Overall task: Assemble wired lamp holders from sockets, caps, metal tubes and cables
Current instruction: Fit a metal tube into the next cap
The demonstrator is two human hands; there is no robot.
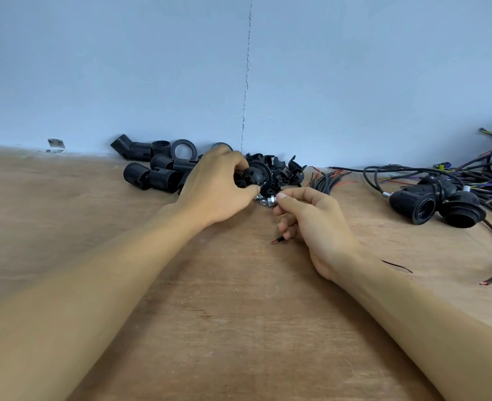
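fingers [233, 162] of the left hand [216, 186] curl round one black cap [253, 175] at frame centre, glossy and domed. right hand [314, 224] pinches one short silver metal tube [271, 200] between thumb and forefinger, just below and right of the cap. left of centre lie at least six ribbed black sockets [158, 173]. at the right, two wired holders [412, 204] rest on the wooden table [239, 328], cables trailing.

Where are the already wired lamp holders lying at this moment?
In the head view, the wired lamp holders lie on the right side of the wooden table, right of the right hand and just in front of the tangle of cables.
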